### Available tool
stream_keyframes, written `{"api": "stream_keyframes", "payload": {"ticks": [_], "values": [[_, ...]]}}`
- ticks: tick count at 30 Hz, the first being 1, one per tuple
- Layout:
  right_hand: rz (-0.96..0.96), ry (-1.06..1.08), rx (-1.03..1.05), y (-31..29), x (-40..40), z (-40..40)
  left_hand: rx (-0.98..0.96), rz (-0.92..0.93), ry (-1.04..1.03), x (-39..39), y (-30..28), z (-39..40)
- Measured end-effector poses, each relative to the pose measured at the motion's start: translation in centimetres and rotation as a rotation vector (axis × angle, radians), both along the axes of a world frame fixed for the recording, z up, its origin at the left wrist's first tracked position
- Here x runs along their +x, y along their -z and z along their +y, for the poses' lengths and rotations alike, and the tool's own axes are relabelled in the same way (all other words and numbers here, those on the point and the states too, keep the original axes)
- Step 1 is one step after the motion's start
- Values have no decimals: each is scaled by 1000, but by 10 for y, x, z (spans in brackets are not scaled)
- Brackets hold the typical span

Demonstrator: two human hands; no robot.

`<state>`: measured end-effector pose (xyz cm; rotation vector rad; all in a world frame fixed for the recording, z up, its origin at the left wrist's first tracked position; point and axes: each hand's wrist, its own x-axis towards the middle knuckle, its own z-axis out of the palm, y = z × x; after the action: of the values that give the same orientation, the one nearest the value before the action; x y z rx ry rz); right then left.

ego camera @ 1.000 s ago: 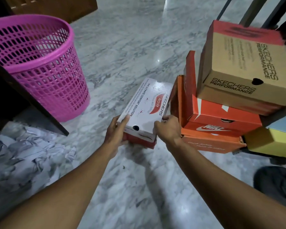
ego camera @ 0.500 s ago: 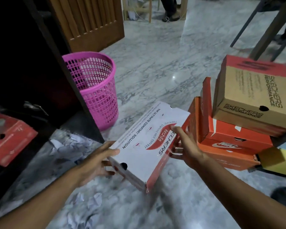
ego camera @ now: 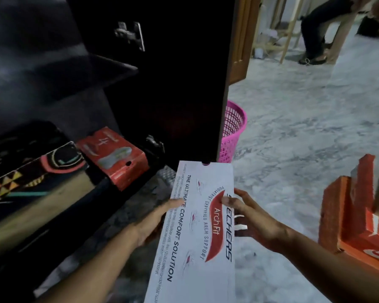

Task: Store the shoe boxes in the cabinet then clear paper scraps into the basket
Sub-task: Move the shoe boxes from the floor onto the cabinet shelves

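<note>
Grey-veined marble floor (ego camera: 304,132), dim light, dark cabinet (ego camera: 166,88) open at 10 o'clock with door swung out toward 12.

Storing step in hand — white Skechers Arch Fit shoe box (ego camera: 197,232) carried lid-up at 6 o'clock, long axis aimed at the cabinet mouth. Left hand (ego camera: 149,224) pressed against the box's left side, thumb on the lid edge; right hand (ego camera: 256,217) clasping the right side, fingers spread over the lid. Both holding, neither closed tight.

Next move, by judgement: swing the box toward 10 o'clock, level it, slide it onto the lower shelf. Calls for clearing the door edge at 12 and the lower hinge (ego camera: 155,145), and for finding room beside what already sits there.

Lower shelf contents: red shoe box (ego camera: 116,158) at 10 o'clock, tilted, and just beside it at 9 a dark patterned box (ego camera: 35,178) with coloured triangles. Upper shelf too dark to tell.

Pink plastic basket (ego camera: 232,132) at 1 o'clock, half hidden behind the door — contents not visible. Orange shoe boxes (ego camera: 346,215) stacked at 3 o'clock, not yet stored. Pale paper scraps, blurred, on the floor below the left forearm; basket step not yet begun.
</note>
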<state>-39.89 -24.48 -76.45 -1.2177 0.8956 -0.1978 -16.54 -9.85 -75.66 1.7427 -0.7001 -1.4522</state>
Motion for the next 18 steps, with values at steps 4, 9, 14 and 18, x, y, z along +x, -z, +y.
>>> {"api": "stream_keyframes", "payload": {"ticks": [4, 9, 14, 18], "values": [[31, -227, 21, -14, 47, 3, -156, -62, -343, 43, -8, 22], [11, -405, 33, -11, 91, 9, -201, -78, -661, 88, -16, 16], [-79, -211, -34, -9, 158, -4, -289, -23, -835, 127, -11, -4], [-113, -110, -39, -8, 219, -13, -236, 17, -902, 136, 5, -14]]}}
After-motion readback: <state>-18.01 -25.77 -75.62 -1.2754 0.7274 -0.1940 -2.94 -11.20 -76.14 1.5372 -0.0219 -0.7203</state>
